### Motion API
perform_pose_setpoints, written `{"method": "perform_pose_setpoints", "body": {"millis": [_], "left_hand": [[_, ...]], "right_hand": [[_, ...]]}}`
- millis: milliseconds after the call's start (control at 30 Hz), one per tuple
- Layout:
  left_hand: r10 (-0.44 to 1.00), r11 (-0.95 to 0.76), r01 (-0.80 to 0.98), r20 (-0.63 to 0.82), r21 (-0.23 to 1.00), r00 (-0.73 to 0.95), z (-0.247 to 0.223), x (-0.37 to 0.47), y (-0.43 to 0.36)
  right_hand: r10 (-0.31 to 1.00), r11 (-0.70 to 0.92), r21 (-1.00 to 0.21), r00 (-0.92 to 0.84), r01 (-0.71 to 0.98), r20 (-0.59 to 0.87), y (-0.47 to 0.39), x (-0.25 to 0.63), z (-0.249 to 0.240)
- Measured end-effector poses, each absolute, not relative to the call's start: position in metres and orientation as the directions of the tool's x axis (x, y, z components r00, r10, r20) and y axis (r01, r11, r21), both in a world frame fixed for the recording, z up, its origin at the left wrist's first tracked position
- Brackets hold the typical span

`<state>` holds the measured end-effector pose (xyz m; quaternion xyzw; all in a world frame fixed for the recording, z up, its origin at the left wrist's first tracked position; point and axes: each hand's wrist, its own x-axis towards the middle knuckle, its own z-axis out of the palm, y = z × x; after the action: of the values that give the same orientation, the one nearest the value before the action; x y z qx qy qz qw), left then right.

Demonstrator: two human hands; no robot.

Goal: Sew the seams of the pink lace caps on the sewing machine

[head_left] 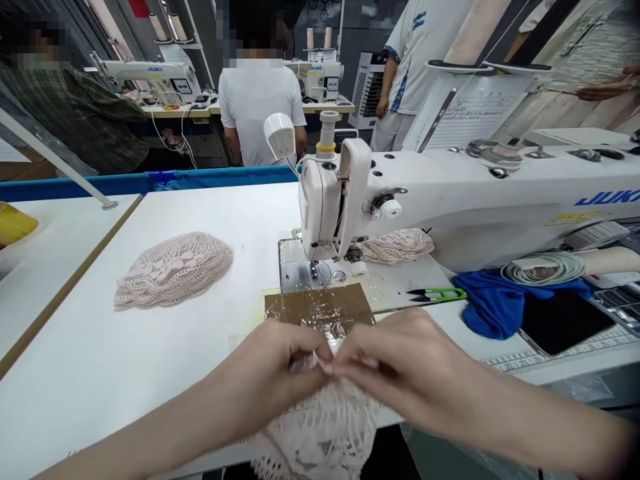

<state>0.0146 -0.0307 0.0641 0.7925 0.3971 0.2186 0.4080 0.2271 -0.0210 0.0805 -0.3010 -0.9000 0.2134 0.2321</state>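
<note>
Both hands meet at the table's front edge, pinching the top of one pale pink lace piece [320, 433]. My left hand [285, 360] is closed on its upper edge, thumb and fingers together. Close against it, my right hand [400, 360] grips the same edge in a pinch. The lace hangs below my fingers over the front edge, its fringe loose. Just beyond my hands is the white sewing machine [330, 200], its needle area above a metal plate [295, 270]. A brown taped patch [320, 307] lies in front of that plate.
A stack of lace pieces [175, 270] lies on the left of the white table [240, 227]. More lace [397, 245] sits behind the needle. Green thread snips [440, 295], blue cloth [500, 303] and a dark phone-like slab [565, 320] lie right. People [263, 113] are beyond the table.
</note>
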Motion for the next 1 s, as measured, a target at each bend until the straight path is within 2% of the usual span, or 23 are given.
{"method": "perform_pose_setpoints", "body": {"millis": [67,133,200,267,367,467,600,667,833,1000], "left_hand": [[0.846,-0.425,0.56,0.093,0.711,0.524,0.044,0.017,-0.015],[0.876,-0.471,0.697,0.188,0.542,0.445,0.024,0.018,-0.002],[0.88,-0.472,0.79,0.259,0.392,0.398,0.011,0.019,0.006],[0.878,-0.458,0.838,0.302,0.297,0.372,0.007,0.02,0.008],[0.837,-0.484,0.852,0.388,0.197,0.386,0.008,0.019,0.006],[0.737,-0.559,0.828,0.488,0.051,0.467,0.009,0.02,0.002],[0.649,-0.634,0.769,0.483,-0.083,0.588,0.008,0.024,-0.005],[0.648,-0.65,0.755,0.46,-0.08,0.607,0.008,0.026,-0.008],[0.679,-0.625,0.779,0.46,-0.047,0.572,0.007,0.026,0.0],[0.681,-0.635,0.772,0.445,-0.037,0.582,0.005,0.021,0.013]], "right_hand": [[0.72,0.652,-0.546,-0.656,0.526,0.226,-0.003,0.221,0.062],[0.756,0.604,-0.573,-0.626,0.554,0.191,0.018,0.215,0.042],[0.77,0.579,-0.609,-0.61,0.542,0.189,0.035,0.212,0.026],[0.801,0.545,-0.593,-0.577,0.592,0.16,0.046,0.21,0.019],[0.831,0.506,-0.552,-0.546,0.663,0.106,0.055,0.21,0.017],[0.841,0.49,-0.561,-0.532,0.668,0.101,0.059,0.211,0.014],[0.85,0.492,-0.535,-0.513,0.687,0.122,0.063,0.214,0.008],[0.835,0.541,-0.456,-0.517,0.707,0.189,0.062,0.216,0.005],[0.638,0.72,-0.04,-0.639,0.693,0.429,0.052,0.223,0.005],[0.567,0.707,0.146,-0.678,0.692,0.468,0.041,0.221,0.006]]}}
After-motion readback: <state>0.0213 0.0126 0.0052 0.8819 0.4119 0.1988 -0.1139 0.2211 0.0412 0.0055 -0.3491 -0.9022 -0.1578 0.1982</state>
